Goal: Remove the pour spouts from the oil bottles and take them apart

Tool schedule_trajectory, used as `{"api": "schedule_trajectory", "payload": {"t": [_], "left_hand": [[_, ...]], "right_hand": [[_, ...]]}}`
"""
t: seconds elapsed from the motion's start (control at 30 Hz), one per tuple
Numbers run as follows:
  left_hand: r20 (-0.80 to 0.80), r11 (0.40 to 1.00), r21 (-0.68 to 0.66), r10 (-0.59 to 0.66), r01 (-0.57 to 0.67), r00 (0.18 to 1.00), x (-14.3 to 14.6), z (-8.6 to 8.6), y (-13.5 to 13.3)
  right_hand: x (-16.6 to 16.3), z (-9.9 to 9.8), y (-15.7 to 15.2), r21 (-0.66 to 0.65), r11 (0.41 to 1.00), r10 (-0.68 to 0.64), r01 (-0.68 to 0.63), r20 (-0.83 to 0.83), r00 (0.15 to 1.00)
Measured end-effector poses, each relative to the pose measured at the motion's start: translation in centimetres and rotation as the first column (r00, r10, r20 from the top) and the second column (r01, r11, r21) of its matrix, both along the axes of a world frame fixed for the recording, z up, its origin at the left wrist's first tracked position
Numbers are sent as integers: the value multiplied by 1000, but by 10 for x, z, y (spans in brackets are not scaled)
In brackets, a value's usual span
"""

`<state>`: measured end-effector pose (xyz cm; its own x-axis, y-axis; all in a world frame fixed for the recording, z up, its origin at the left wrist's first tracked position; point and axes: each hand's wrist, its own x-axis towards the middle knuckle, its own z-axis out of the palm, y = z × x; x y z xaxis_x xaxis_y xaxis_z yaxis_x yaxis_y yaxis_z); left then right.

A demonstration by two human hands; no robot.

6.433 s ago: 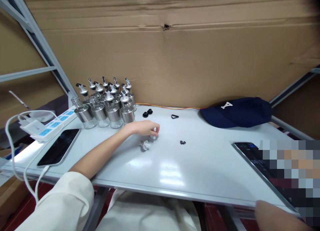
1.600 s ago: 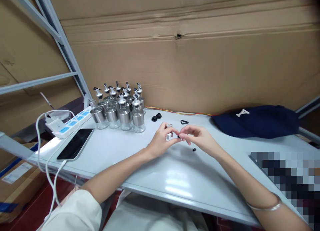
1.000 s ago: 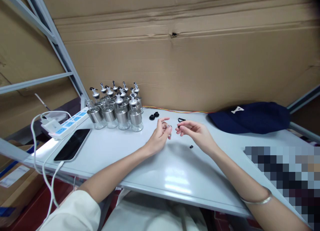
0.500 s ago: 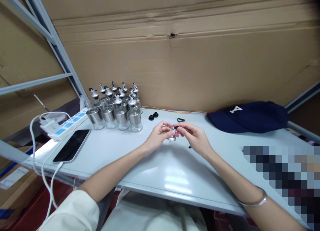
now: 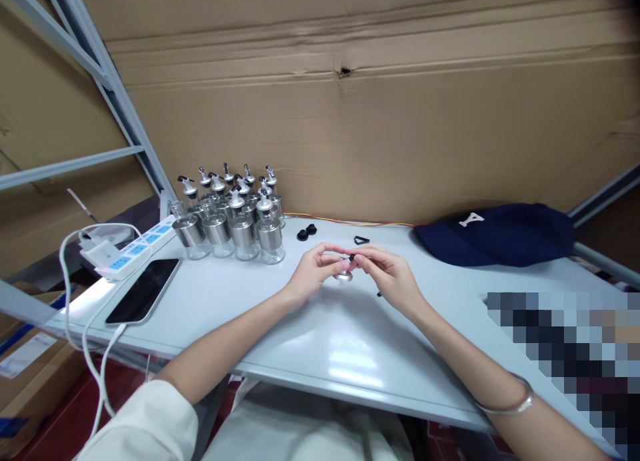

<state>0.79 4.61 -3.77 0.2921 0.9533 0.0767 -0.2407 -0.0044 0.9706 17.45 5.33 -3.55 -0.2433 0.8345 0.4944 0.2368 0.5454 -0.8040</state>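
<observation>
Above the middle of the table, my left hand [image 5: 313, 274] pinches a silver pour spout [image 5: 344, 276], its wide round base facing down. My right hand [image 5: 390, 274] is closed at the spout's upper end, thumb and fingers on a small black flap [image 5: 351, 257] there. My fingers hide most of the join between the two. A black triangular clip-like piece [image 5: 361, 240] lies just beyond my hands. Two black stoppers [image 5: 307, 232] sit further left. Part of another small black piece [image 5: 379, 294] shows beside my right hand.
Several glass bottles with steel sleeves [image 5: 270, 238], many topped with spouts, stand at the back left. Nearby are a white power strip [image 5: 135, 248] and a phone [image 5: 144, 291] with a white cable. A navy cap [image 5: 500, 234] lies at the back right, before the cardboard wall [image 5: 370, 134].
Both hands stay in nearly the same place. The fingers of my right hand have shifted slightly on the black flap, and the spout has moved very little.
</observation>
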Motion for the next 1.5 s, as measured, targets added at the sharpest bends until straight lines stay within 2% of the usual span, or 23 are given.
{"api": "schedule_trajectory", "payload": {"t": [0.37, 0.53, 0.7, 0.87, 1.17, 1.5], "left_hand": [[19, 1000, -17, 14, -14, 1000, -2, -1, 1], [13, 998, -39, 44, -43, 999, -2, -1, 2], [-42, 1000, -17, 24, -25, 999, -5, 2, 3], [-49, 999, -28, 23, -25, 999, -6, 4, 2], [-36, 997, 72, 12, -10, 999, -5, 5, 1], [-59, 998, 60, 7, -3, 998, -6, 2, 4]], "right_hand": [[3, -2, 2, 61, 998, 13, -16, 54, 998], [6, -2, 4, 236, 972, -21, -10, 127, 992], [8, -3, 5, 428, 903, -74, -22, 208, 975], [9, -4, 5, 541, 840, -101, -44, 235, 967], [8, -4, 1, 576, 817, -94, -35, 193, 977], [5, -4, 2, 552, 832, -102, -60, 258, 961]]}}
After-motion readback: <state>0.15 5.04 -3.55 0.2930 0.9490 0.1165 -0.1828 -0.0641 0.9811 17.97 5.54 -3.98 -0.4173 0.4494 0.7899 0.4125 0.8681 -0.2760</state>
